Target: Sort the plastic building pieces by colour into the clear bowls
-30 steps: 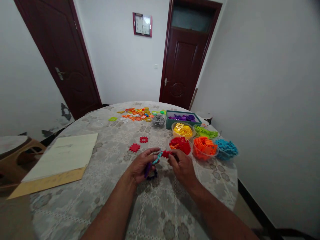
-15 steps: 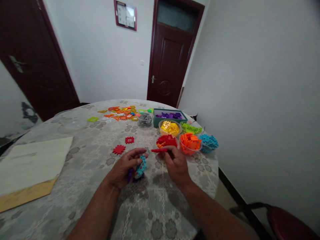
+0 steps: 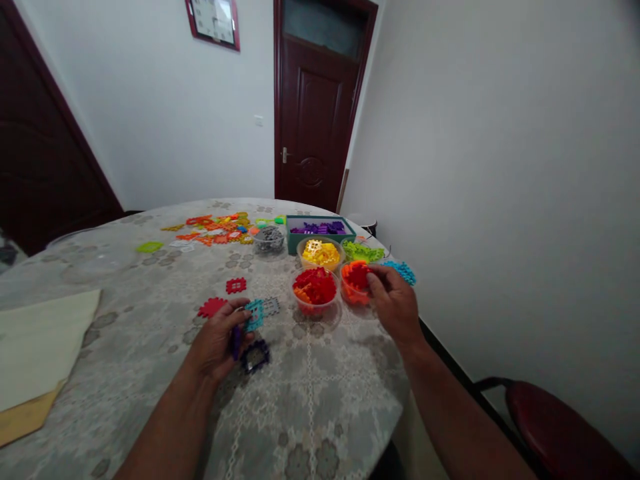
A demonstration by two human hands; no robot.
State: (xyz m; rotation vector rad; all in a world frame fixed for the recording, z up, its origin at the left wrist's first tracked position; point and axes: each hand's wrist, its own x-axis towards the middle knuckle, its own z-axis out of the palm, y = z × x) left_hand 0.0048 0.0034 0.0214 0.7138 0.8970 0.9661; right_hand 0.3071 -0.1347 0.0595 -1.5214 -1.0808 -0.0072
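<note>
My left hand (image 3: 217,337) is closed on a light blue notched building tile (image 3: 255,315), with a purple tile (image 3: 236,342) also held in it. A dark purple square frame tile (image 3: 255,357) lies on the table just below that hand, and a grey tile (image 3: 271,306) lies behind the light blue one. My right hand (image 3: 397,300) pinches a red tile (image 3: 357,276) over the bowl of orange tiles (image 3: 354,297). To its left stands a clear bowl of red tiles (image 3: 315,290) with a few orange pieces in it.
Beyond are a bowl of yellow tiles (image 3: 321,255), a green box of purple pieces (image 3: 295,244), grey (image 3: 269,239), lime (image 3: 363,251) and blue pieces (image 3: 400,271). Loose orange pieces (image 3: 215,229) lie at the back; red tiles (image 3: 236,285) lie nearer. A board (image 3: 45,340) lies left.
My right hand has moved right and a little up with the red tile, from in front of the red bowl to over the orange one. The view has turned right.
</note>
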